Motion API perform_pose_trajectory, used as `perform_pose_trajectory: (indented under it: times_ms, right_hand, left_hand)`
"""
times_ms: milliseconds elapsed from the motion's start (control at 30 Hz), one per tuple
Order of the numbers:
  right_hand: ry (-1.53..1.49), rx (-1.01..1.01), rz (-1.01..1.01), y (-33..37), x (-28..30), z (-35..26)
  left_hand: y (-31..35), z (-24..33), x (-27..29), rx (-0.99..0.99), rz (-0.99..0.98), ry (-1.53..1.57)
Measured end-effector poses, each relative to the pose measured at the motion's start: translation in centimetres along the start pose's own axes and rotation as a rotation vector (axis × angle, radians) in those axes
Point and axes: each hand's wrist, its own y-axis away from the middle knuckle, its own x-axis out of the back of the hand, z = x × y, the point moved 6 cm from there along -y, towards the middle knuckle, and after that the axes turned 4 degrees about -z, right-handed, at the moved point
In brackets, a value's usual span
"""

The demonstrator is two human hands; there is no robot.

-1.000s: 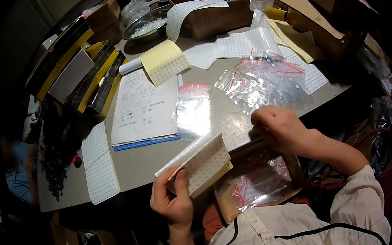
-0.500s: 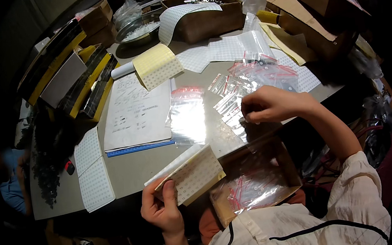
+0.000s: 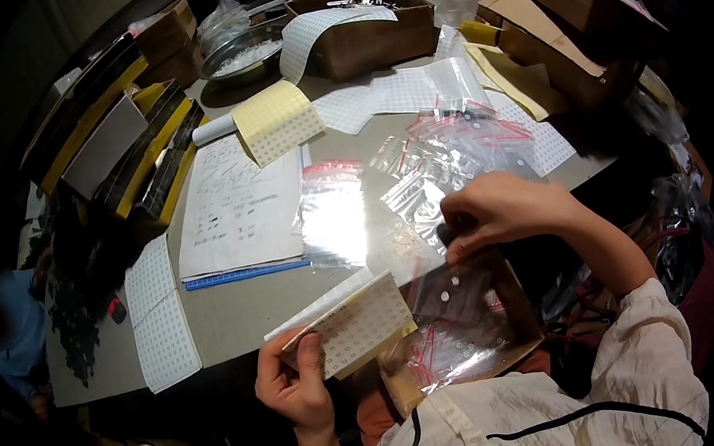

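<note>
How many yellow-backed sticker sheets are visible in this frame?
3: one in the left hand, the held sheet; one curled sheet above the paper form; one flat sheet by the right boxes. Others may be hidden.

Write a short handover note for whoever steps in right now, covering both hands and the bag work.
Left hand: grips a sheet of small round stickers, tilted, at the table edge.
Right hand: fingertips pinch the top of a clear zip bag above a shallow cardboard box in the lap.
Done: several red-striped bags lie in the box.
Left: a loose pile of empty bags on the table; whether the held bag is finished cannot be told.
</note>
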Motion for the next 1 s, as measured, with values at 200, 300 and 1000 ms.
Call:
perform_pose_trajectory:
  times_ms: [200,300,1000]
  right_hand:
    - [-0.256,0.162,0.116,-2.0,0.4,1.9]
    - [-0.102,0.160,0.150,-2.9,-0.2,1.1]
    - [-0.018,0.429,0.408,4.1,-0.7,-7.7]
  left_hand:
    - [0.0,0.1,-1.0,0.095,-0.056,0.059]
    - [-0.1,-0.1,-1.3,0.098,-0.073,0.076]
    - [0.5,-0.9,-3.8,0.203,-0.198,-0.060]
